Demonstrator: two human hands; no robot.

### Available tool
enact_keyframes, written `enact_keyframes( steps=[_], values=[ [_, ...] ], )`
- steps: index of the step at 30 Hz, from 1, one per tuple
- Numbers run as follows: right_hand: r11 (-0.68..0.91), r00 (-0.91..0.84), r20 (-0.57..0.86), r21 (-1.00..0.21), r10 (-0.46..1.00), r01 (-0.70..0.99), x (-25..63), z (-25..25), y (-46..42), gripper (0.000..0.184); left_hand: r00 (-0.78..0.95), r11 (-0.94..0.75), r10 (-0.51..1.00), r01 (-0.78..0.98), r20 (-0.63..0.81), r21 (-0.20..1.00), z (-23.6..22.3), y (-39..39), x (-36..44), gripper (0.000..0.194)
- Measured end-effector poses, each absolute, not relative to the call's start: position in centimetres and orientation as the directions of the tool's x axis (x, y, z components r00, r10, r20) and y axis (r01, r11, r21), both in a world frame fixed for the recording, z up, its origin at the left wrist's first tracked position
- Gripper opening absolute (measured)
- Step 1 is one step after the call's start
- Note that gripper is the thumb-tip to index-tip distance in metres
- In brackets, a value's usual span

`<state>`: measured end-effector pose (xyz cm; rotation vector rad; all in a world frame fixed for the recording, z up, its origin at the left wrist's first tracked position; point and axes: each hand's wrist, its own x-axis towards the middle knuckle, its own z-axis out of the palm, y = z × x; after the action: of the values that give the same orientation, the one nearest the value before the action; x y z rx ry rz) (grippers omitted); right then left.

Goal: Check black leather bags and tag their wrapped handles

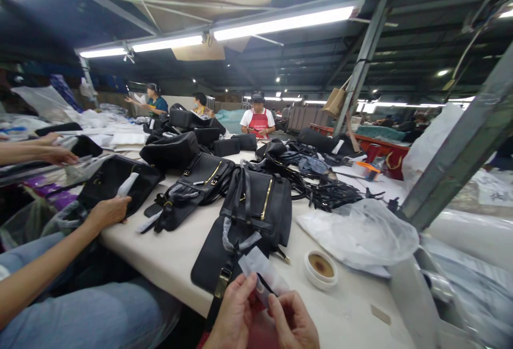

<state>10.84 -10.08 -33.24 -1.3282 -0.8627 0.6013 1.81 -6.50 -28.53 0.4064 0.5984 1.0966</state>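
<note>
At the near edge of the table, my left hand [235, 314] pinches a translucent wrapping sheet [264, 270] between thumb and fingers. My right hand [294, 321] is closed on the lower right part of the same sheet. A thin black strip shows within the sheet; its ends are hidden by my fingers. Just beyond lies a black backpack [256, 204] with a gold zipper and some straps wrapped in clear film. Its black strap with a gold buckle [222, 285] hangs down beside my left hand.
A white round tub [320, 270] of brownish stuff stands to the right, near a crumpled plastic bag [364, 231]. Another black backpack [196, 178] and several black straps [334, 193] lie around. A co-worker's hand [108, 212] holds a black bag at left. A metal post [460, 140] rises at right.
</note>
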Motion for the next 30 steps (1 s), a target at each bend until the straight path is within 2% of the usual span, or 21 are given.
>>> enact_keyframes(
  steps=[5,8,9,12,13,16,23,27,30],
  values=[
    [0.169,0.569,0.165,-0.985,0.806,0.046,10.8,-33.2,-9.9,0.047,0.355,0.406,0.911,-0.683,-0.209,0.607,-29.5,-6.3,1.7,0.037],
    [0.198,0.578,0.103,-0.975,0.810,-0.103,10.6,-33.2,-10.0,0.044,0.309,0.405,0.914,-0.641,-0.264,0.653,-29.7,-6.0,1.8,0.037],
    [0.208,0.579,0.069,-0.962,0.812,-0.176,10.5,-33.2,-10.0,0.046,0.290,0.405,0.914,-0.626,-0.283,0.667,-29.7,-5.9,1.9,0.038],
    [0.195,0.559,-0.057,-0.904,0.827,-0.380,10.3,-33.1,-10.3,0.077,0.230,0.396,0.917,-0.605,-0.325,0.691,-29.4,-5.7,2.2,0.039],
    [0.175,0.541,-0.095,-0.888,0.836,-0.426,10.2,-33.1,-10.3,0.081,0.219,0.394,0.918,-0.602,-0.330,0.695,-29.2,-5.6,2.3,0.039],
    [0.120,0.471,-0.161,-0.851,0.867,-0.511,10.0,-33.2,-10.4,0.073,0.231,0.409,0.912,-0.578,-0.339,0.706,-28.8,-5.7,2.7,0.038],
    [0.081,0.379,-0.178,-0.814,0.908,-0.575,10.3,-33.7,-10.4,0.052,0.231,0.423,0.906,-0.559,-0.355,0.713,-28.9,-5.7,2.6,0.027],
    [0.073,0.383,-0.165,-0.841,0.909,-0.535,10.6,-34.0,-10.8,0.053,0.199,0.437,0.894,-0.586,-0.401,0.682,-29.0,-4.8,2.3,0.015],
    [0.080,0.395,-0.153,-0.854,0.906,-0.515,10.6,-34.2,-11.1,0.057,0.201,0.464,0.878,-0.584,-0.435,0.666,-28.8,-4.3,2.1,0.014]
  ],
)
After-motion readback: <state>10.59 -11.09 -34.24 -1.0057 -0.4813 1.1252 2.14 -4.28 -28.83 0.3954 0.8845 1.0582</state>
